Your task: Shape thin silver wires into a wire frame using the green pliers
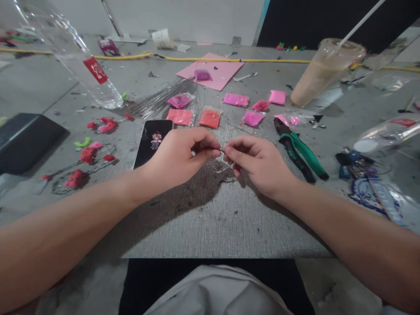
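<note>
"Silver-grey and tiny! Where is that bit of wire [222, 150]?"

"It is up over the middle of the counter [203, 236], in from the near edge."

"How do the fingers hold it?"

"The left hand [183, 151] pinches one side with thumb and finger. The right hand [262, 164] pinches the other side, very near. It is too small to tell if two ends meet."

"How can it be done well?"

"Pinch close to the small part, I think. Let the left hand hold firm and the right hand make little turns. A hard tug could bend it. Mind the thin loop [218, 167] just under the fingers, too. It could snag."

"What if it feels too stiff?"

"The green pliers [310, 159] lie just beside the right hand. They might grip better."
</note>
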{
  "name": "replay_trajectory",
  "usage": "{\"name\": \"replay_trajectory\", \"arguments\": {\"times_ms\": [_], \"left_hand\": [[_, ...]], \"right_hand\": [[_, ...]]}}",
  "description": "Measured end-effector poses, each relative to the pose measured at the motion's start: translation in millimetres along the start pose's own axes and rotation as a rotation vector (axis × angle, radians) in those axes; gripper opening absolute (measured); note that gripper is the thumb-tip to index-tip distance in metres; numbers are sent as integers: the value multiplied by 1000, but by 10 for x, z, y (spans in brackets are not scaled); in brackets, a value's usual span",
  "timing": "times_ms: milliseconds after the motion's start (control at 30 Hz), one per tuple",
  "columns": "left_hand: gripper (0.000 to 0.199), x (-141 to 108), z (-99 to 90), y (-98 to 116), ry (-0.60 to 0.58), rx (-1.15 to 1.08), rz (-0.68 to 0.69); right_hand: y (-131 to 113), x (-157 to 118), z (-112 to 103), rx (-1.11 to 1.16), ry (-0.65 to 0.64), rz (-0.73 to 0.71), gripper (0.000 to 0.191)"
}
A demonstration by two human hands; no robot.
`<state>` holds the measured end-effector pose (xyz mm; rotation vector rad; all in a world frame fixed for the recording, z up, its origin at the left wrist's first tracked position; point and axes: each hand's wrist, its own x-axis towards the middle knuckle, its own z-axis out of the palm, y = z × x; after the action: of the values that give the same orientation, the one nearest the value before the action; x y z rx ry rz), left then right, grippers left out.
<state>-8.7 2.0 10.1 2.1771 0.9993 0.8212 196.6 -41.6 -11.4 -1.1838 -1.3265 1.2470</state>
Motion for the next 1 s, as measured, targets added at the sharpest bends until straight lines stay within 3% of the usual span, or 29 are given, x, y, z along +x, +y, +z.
{"name": "replay_trajectory", "arguments": {"times_ms": [100,367,733,1000], "left_hand": [[4,-3,14,-19,-9,21,17],[2,-23,33,-36,-25,-13,8],[10,10,52,-91,-20,15,-29],[5,-6,94,-133,-8,-79,-102]], "right_hand": [[6,29,-22,-22,-2,22,33],[44,64,-44,-232,16,-191,22],[39,66,-15,-96,-112,165,41],[2,13,26,-73,-56,166,42]]}}
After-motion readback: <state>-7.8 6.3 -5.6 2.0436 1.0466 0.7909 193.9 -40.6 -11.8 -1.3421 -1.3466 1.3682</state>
